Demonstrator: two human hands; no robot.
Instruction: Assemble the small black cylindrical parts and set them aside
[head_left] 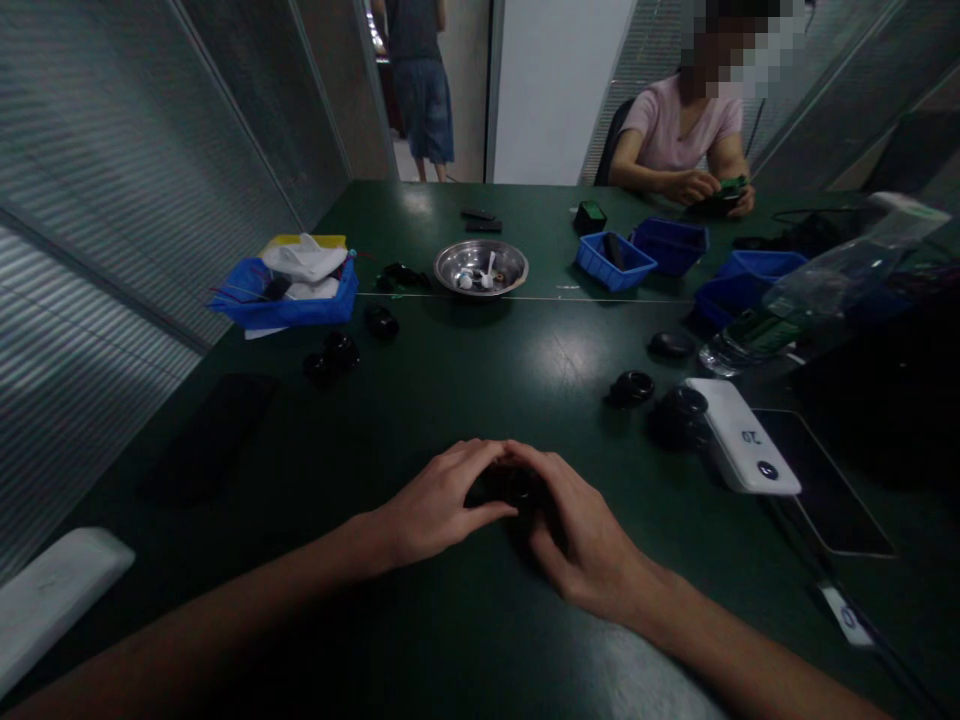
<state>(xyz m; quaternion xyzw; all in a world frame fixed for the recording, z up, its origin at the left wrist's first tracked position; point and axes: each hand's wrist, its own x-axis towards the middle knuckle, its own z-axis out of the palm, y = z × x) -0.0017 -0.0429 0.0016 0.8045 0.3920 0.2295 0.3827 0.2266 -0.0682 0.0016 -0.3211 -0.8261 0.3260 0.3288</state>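
Both of my hands meet over the green tabletop at the front middle. Between them sits a small glossy black round part [517, 486], largely hidden by my fingers and the shadow. My left hand [436, 502] curves round its left side, thumb stretched toward the part. From the other side my right hand [583, 528] wraps it, fingers bent over the top and thumb below. The fingertips of the two hands touch or nearly touch at the far side. Whether the part rests on the table or is lifted, I cannot tell.
Black round parts [631, 388] lie to the right, others [382, 321] at left. A steel bowl [450, 280] holds small pieces. Blue bins [300, 314] stand on both sides. A white power bank [742, 440], phone [840, 500] and bottle [780, 310] are right. A person [679, 130] sits opposite.
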